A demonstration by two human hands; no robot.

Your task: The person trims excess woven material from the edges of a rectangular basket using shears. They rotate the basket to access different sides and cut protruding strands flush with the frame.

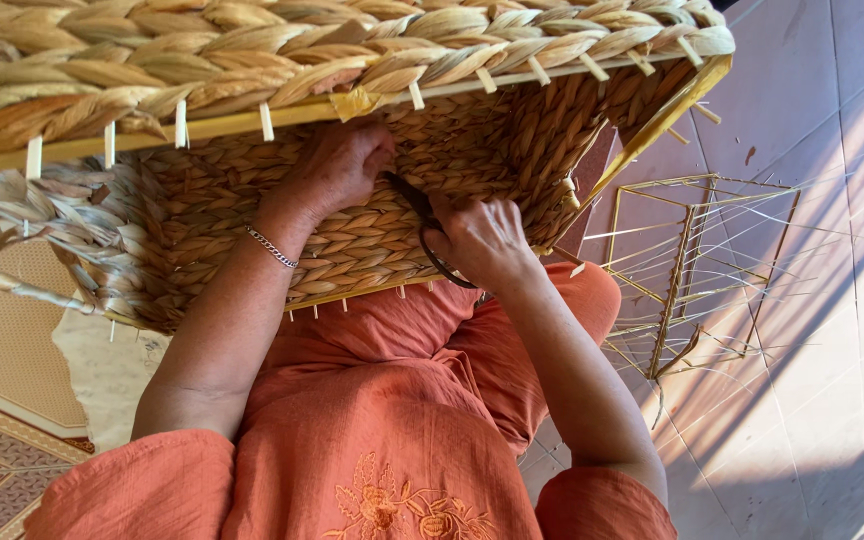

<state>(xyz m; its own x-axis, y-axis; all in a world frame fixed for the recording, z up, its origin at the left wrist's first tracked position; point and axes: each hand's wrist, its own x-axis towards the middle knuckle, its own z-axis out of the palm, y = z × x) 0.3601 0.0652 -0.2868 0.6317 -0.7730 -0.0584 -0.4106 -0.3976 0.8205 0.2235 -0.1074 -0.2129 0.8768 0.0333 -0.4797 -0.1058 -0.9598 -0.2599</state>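
Note:
A large woven straw basket [252,70] on a yellow frame lies tilted across my lap, its opening toward me. My left hand [337,165], with a chain bracelet at the wrist, presses flat on the braided inner wall. My right hand [482,240] is closed around dark-handled scissors [422,215], whose blades point up and left toward my left fingers against the weave. White rib ends stick out along the basket's rims.
A bare yellow wire frame [692,270] with loose thin strands stands on the pale tiled floor [812,400] to the right. A patterned mat [2,400] lies at the left. My orange clothing [392,420] fills the lower middle.

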